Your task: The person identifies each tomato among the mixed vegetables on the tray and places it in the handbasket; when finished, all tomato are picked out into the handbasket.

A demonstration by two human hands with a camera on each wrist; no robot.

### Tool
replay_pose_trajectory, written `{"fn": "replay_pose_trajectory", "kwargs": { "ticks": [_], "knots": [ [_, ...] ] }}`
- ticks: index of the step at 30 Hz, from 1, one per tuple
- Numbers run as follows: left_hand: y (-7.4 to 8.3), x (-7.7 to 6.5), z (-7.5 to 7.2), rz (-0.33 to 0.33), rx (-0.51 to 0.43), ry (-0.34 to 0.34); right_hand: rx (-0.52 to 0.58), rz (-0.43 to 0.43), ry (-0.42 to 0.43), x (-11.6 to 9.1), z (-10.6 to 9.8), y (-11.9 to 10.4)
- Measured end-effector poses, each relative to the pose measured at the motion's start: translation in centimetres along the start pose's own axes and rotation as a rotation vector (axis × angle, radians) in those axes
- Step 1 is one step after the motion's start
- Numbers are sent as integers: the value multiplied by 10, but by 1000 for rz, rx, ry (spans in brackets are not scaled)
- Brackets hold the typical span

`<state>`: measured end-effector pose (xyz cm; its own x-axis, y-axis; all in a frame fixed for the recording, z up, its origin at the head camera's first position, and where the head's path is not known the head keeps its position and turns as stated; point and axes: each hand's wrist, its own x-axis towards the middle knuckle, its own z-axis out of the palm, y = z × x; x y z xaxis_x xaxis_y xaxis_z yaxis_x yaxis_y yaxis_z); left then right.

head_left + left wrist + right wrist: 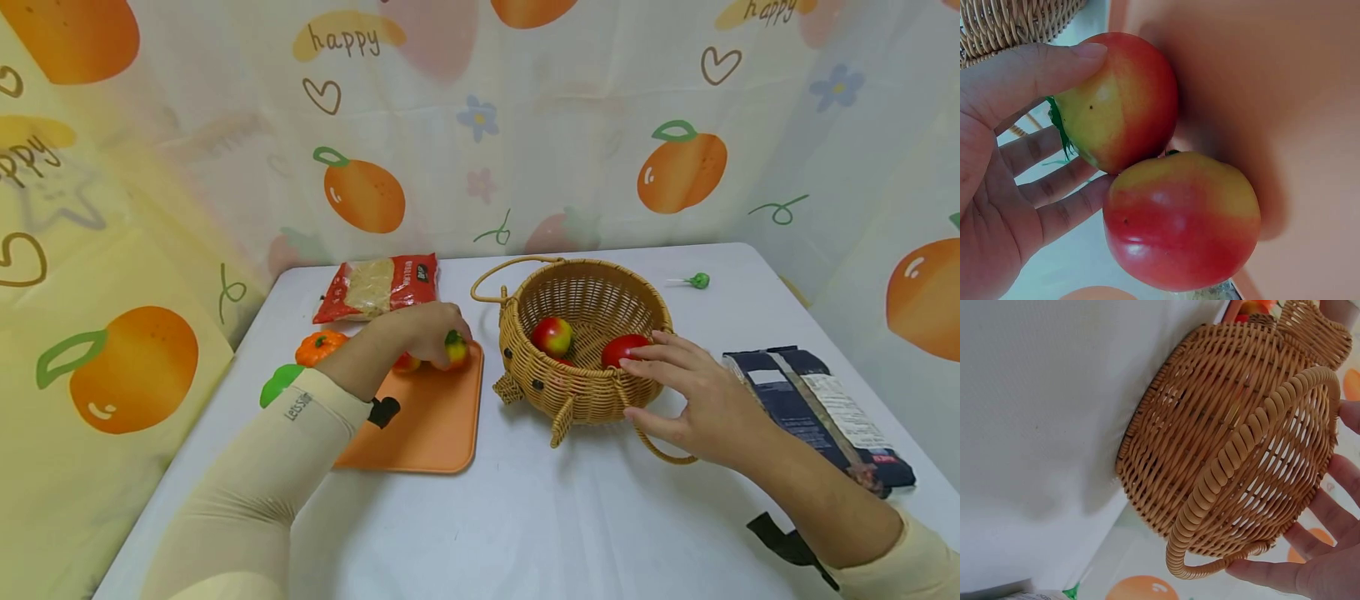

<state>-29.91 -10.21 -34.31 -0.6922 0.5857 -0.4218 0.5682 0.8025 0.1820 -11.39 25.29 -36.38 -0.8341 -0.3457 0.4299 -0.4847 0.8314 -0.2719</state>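
The left hand has its thumb and curled fingers around one red-and-yellow tomato with a green leafy calyx, at the far end of one orange tray. A second red-and-yellow fruit touches it. The right hand grips nothing: its fingers are nearly straight and spread, resting at the rim of one wicker basket beside the tray. The basket has two looped handles, and three fruits show inside: one red-and-yellow apple, one red fruit near the right fingertips, and a red sliver of another, mostly hidden by the rim.

Left of the tray are one small orange pumpkin and one green object, partly covered by the sleeve. Farther out on the table lie one red bag behind the tray, one green lollipop right of the basket, and one dark blue packet beyond the right hand.
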Motion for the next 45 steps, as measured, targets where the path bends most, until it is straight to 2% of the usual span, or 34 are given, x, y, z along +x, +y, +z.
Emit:
{"fn": "replay_pose_trajectory", "kwargs": {
  "ticks": [5, 9, 17, 22, 28, 33, 35, 40, 45],
  "knots": [
    [-2, -1, 0, 15, 7, 1, 0, 4, -7, 0, 0, 0],
    [-4, -4, -5, 40, 3, 28, -1, 10, -15, 0, 0, 0],
    [-6, -17, -21, 43, -30, 108, -6, 15, -17, 0, -1, -1],
    [-1, -26, -33, 69, -37, 159, -7, 8, -13, 0, -2, -1],
    [12, -40, -51, 112, -45, 248, -5, 15, -25, 1, -2, -1],
    [26, -46, -64, 146, -7, 313, -2, 20, -26, 0, -1, -1],
    [33, -47, -68, 179, 10, 329, -4, 18, -23, 0, -1, -1],
    [54, -45, -79, 274, 19, 348, -8, 14, -17, 0, -1, -1],
    [74, -34, -82, 336, 38, 356, 2, 16, -16, 0, 0, -1]
  ]
}}
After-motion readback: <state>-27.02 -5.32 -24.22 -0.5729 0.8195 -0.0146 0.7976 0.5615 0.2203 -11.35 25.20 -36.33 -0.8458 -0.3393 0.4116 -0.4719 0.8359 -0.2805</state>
